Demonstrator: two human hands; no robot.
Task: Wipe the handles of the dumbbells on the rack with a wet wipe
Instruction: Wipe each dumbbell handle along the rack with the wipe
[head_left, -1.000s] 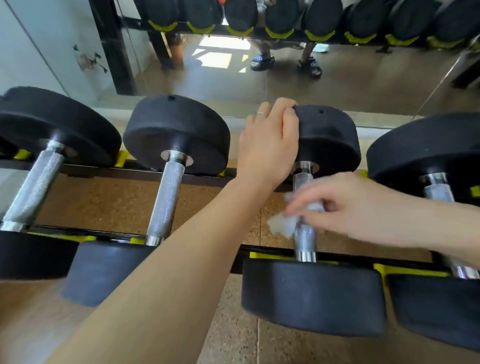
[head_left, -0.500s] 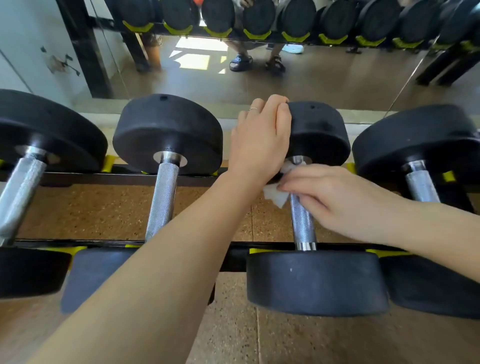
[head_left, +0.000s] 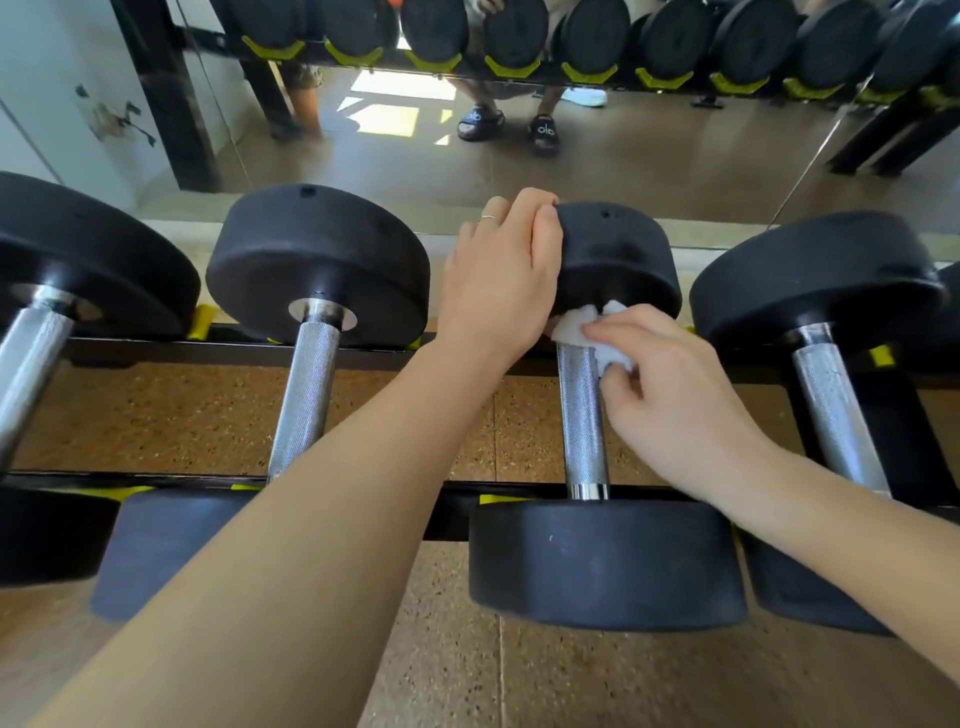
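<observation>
From your head camera, the wet wipe (head_left: 582, 325) sits bunched at the far end of the dumbbell handle (head_left: 582, 415), right where the knurled bar meets the far weight head (head_left: 623, 254) at the back rail of the rack (head_left: 156, 356). Your right hand (head_left: 675, 395) comes in from the right side and pinches the wipe against the handle, fingers curled over the top of the bar, thumb tucked beneath. Your left hand (head_left: 504, 280) reaches across just beside it and grips the left edge of that same far weight head, fingers curled over its rim, a ring showing on one finger. The two hands nearly touch around the wipe. The dumbbell's near head (head_left: 608, 564) rests at the front rail, with neighbouring dumbbells (head_left: 311, 384) lying parallel on both sides.
</observation>
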